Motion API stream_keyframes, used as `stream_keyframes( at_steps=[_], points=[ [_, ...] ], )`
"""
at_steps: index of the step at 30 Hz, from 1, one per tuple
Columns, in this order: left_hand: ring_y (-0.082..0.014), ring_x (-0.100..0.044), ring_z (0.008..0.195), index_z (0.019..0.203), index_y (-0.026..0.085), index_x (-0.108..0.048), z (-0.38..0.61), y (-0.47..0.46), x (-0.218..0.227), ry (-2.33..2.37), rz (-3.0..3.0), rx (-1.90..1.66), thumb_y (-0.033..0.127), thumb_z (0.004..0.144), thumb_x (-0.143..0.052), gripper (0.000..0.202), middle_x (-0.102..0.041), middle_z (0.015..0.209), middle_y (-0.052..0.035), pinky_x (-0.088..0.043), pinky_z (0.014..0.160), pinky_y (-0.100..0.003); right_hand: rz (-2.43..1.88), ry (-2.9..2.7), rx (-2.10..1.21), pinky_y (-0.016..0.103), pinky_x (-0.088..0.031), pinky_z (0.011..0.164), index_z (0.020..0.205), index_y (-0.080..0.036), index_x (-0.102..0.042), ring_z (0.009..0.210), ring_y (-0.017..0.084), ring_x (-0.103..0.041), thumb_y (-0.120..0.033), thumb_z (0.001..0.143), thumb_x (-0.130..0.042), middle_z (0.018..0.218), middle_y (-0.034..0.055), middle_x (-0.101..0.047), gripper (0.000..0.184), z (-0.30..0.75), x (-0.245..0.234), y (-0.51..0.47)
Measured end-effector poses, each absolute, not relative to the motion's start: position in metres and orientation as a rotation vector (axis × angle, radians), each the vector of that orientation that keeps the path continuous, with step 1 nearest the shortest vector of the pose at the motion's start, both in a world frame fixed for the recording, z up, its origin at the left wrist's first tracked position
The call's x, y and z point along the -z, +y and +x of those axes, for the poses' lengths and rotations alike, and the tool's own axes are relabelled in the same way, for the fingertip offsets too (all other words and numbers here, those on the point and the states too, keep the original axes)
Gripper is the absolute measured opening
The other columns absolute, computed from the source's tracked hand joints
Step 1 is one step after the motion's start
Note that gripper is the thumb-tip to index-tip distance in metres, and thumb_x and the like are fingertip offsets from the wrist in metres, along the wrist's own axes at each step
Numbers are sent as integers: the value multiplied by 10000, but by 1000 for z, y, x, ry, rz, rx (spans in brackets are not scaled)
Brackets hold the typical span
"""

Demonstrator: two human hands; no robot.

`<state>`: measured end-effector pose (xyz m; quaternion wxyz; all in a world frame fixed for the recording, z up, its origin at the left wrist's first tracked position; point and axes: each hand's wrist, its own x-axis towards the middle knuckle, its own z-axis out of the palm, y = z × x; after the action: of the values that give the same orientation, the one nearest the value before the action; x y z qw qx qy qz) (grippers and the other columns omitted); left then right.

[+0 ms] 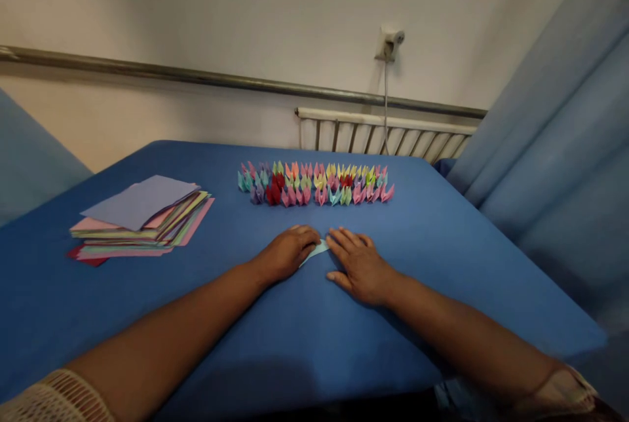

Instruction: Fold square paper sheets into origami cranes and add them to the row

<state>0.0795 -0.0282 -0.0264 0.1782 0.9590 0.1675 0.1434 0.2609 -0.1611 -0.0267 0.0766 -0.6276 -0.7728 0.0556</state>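
Observation:
A small piece of folded light-blue paper (316, 251) lies on the blue tabletop between my two hands. My left hand (289, 253) rests over its left part, fingers bent and close together on it. Flat on the table, my right hand (361, 268) has its fingers stretched out, with the fingertips touching the paper's right end and the thumb apart. Both hands cover portions of the paper, so its full shape is hidden. Beyond them stand several rows of colourful folded paper cranes (321, 195).
A loose stack of coloured paper sheets (147, 202) lies on the left of the blue table (236, 330). Behind it run a metal rail (196, 76) and a white radiator (354, 117). A plugged-in cord hangs from a wall socket (388, 44). Blue curtains (550, 120) hang at right.

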Motion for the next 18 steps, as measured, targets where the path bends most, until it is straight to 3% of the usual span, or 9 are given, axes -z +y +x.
stream_keyframes(
  at_steps=[4,8,13,18],
  points=[
    [-197,-599,904,951,163,-658,68,-30,25,563,2811,-411,220,920,-482,187,-672,952,-73,-459,852,-334,-1852,-2351,-162,449,-303,1072,1406,-133,-430,1345,256,-392,-408,972,-394,1470,148,-442,514,251,18,-159],
    [-201,-617,965,1022,190,-687,47,-30,24,485,2876,-399,192,940,-441,260,-686,1074,-71,-451,898,-349,-1865,-2375,-63,444,-371,1009,1174,-124,-627,1194,278,-527,-299,932,-489,1308,146,-589,329,237,8,-144],
    [-202,-614,1065,1142,196,-652,30,-39,17,365,2954,-282,208,959,-421,295,-670,1197,-67,-430,959,-342,-1704,-2459,-168,404,-404,1003,1241,-120,-596,1187,267,-534,-245,911,-511,1303,154,-586,363,221,13,-126],
    [-215,-635,1030,1104,207,-648,28,-44,8,336,2966,-259,285,886,-580,241,-703,1121,-57,-394,1006,-370,-1569,-2429,-231,410,-374,1050,1301,-119,-560,1232,270,-502,-315,913,-528,1364,141,-547,436,234,21,-127]
  ],
)
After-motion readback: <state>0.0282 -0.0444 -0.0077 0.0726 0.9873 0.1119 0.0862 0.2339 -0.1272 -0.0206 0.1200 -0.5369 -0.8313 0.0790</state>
